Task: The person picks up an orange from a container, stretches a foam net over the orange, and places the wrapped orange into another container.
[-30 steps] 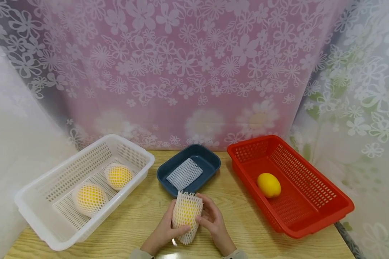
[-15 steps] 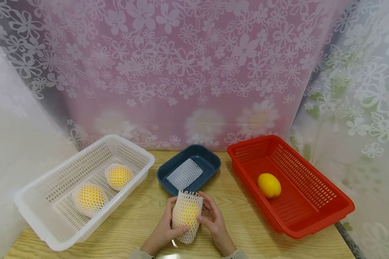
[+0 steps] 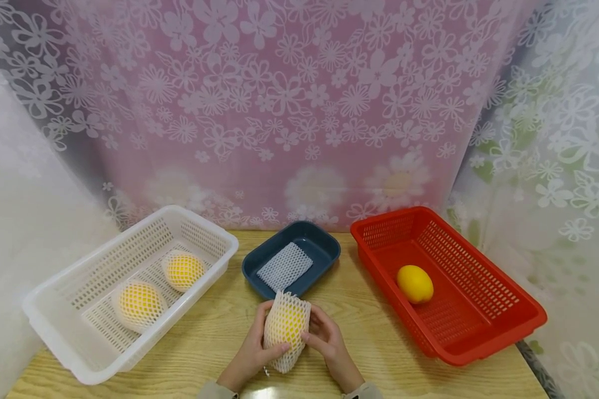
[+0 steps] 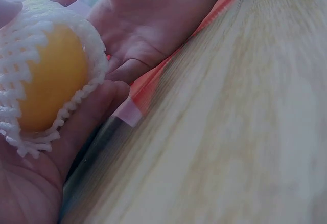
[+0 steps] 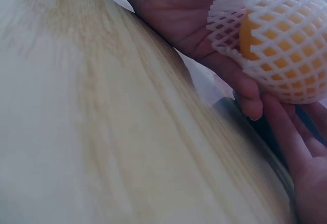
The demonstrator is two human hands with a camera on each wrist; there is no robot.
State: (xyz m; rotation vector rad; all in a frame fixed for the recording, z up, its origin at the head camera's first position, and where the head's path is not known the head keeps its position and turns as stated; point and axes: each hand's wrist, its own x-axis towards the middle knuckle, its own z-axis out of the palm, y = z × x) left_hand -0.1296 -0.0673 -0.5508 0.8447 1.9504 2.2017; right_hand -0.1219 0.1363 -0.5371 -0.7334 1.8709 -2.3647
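Note:
Low in the middle of the head view, a smooth yellow fruit (image 3: 292,326) sits inside a white foam net sleeve (image 3: 275,332). My left hand (image 3: 252,350) holds the sleeved fruit from the left, thumb across its front. From the right, my right hand (image 3: 332,348) grips the same sleeve, thumb on its near side and fingers behind. The left wrist view shows bare fruit (image 4: 57,75) through the sleeve's open end. In the right wrist view the net (image 5: 291,45) stretches in diamonds round the fruit, with fingers of both hands beneath it.
A white basket (image 3: 92,368) at left holds two net-sleeved yellow fruits (image 3: 141,303). Behind my hands, a dark blue tray (image 3: 324,249) holds a flat foam net (image 3: 285,266). At right, a red basket (image 3: 479,332) holds one bare yellow fruit (image 3: 415,284). A floral curtain (image 3: 299,111) hangs behind.
The sleeved fruit has tilted and risen slightly in my hands, and the sleeve's upper edge has narrowed and slanted. Both hands keep their hold. The baskets and tray stay in place.

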